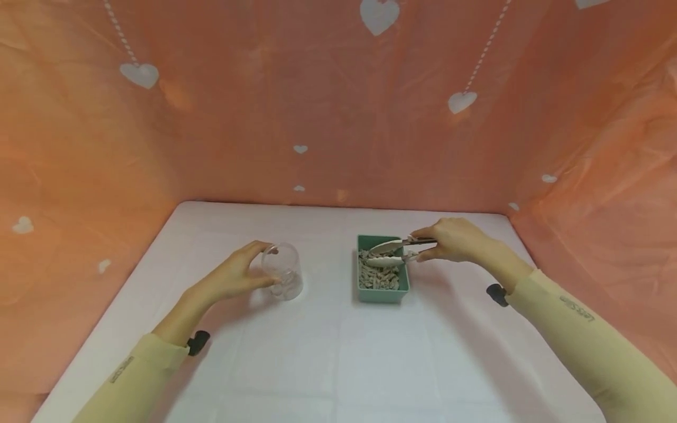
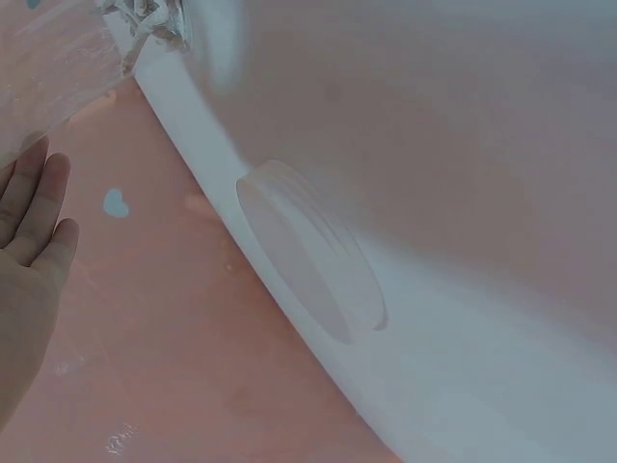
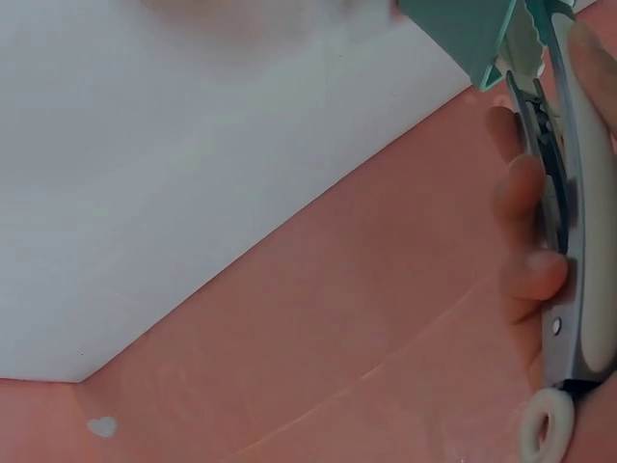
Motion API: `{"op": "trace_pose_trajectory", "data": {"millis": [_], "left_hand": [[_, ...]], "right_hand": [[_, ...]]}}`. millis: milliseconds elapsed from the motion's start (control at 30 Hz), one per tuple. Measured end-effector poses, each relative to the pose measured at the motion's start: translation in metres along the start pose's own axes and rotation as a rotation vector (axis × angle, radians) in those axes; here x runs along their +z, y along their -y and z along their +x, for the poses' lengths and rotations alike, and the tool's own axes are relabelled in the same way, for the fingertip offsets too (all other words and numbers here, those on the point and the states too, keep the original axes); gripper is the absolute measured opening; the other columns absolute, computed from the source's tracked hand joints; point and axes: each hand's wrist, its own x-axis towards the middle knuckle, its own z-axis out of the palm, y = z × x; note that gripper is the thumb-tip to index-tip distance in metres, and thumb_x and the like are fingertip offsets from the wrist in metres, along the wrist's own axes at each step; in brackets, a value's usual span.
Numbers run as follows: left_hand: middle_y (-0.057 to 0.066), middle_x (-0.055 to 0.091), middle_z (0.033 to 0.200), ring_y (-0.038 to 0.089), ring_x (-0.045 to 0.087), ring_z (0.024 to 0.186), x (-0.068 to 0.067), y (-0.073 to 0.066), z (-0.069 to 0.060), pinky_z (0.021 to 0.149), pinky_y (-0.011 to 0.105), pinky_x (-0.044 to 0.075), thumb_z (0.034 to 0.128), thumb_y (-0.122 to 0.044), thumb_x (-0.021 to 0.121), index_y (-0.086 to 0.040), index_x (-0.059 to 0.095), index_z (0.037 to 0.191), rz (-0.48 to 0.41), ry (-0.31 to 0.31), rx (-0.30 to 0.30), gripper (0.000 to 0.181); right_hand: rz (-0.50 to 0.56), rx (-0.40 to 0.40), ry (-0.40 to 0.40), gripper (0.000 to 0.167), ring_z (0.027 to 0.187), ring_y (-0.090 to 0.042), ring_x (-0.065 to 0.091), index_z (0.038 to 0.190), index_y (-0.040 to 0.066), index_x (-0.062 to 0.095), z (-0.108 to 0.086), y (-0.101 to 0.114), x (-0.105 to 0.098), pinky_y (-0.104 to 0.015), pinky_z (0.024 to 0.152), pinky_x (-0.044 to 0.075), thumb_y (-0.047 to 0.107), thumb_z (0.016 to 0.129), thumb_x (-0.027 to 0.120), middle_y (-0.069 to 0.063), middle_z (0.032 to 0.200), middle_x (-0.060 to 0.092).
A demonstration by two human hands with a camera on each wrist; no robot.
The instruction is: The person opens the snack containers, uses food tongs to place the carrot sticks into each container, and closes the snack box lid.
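Note:
My left hand (image 1: 240,273) grips a clear plastic jar (image 1: 294,277), fingers at its far side and thumb at the near side. The jar is see-through, and a few pale bits show near its bottom in the left wrist view. My right hand (image 1: 452,241) holds metal tongs (image 1: 384,262) with pale handles (image 3: 600,251). Their scalloped tips are parted and reach into a green rectangular container (image 1: 382,296). Greyish-brown shreds (image 1: 378,282) lie inside that container, around the tips. Whether the tips pinch any shreds I cannot tell.
A clear round lid (image 2: 313,256) lies on the white tabletop (image 2: 482,386) near its edge in the left wrist view. Orange curtains with white hearts (image 1: 140,75) surround the table's back and sides.

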Motion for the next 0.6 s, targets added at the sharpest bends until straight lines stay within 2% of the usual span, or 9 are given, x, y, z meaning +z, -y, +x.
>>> {"op": "trace_pose_trajectory", "data": {"millis": [233, 433, 600], "left_hand": [[0.014, 0.061, 0.138, 0.038, 0.054, 0.134, 0.004, 0.002, -0.003, 0.112, 0.062, 0.043, 0.0859, -0.031, 0.088, -0.002, 0.056, 0.141, -0.023, 0.017, -0.029, 0.069], [0.013, 0.061, 0.138, 0.038, 0.053, 0.134, 0.002, 0.000, 0.000, 0.113, 0.061, 0.042, 0.0859, -0.031, 0.088, -0.003, 0.055, 0.142, -0.025, 0.013, -0.022, 0.070], [0.015, 0.061, 0.138, 0.039, 0.054, 0.133, 0.001, 0.001, 0.000, 0.112, 0.062, 0.043, 0.0858, -0.028, 0.088, -0.001, 0.056, 0.141, -0.016, 0.004, -0.013, 0.069]], "right_hand": [[0.004, -0.020, -0.032, 0.052, 0.077, -0.023, 0.071, 0.126, 0.011, 0.075, -0.003, -0.001, 0.006, -0.050, 0.074, 0.060, 0.043, 0.086, 0.083, -0.006, 0.099, 0.079], [-0.011, -0.037, -0.086, 0.046, 0.070, -0.021, 0.068, 0.122, 0.014, 0.076, -0.009, -0.002, 0.007, -0.049, 0.067, 0.058, 0.042, 0.086, 0.083, -0.001, 0.092, 0.078], [0.016, -0.015, -0.128, 0.047, 0.069, -0.021, 0.069, 0.123, 0.014, 0.077, -0.012, -0.003, 0.008, -0.049, 0.064, 0.058, 0.042, 0.086, 0.084, -0.004, 0.091, 0.079]]}}
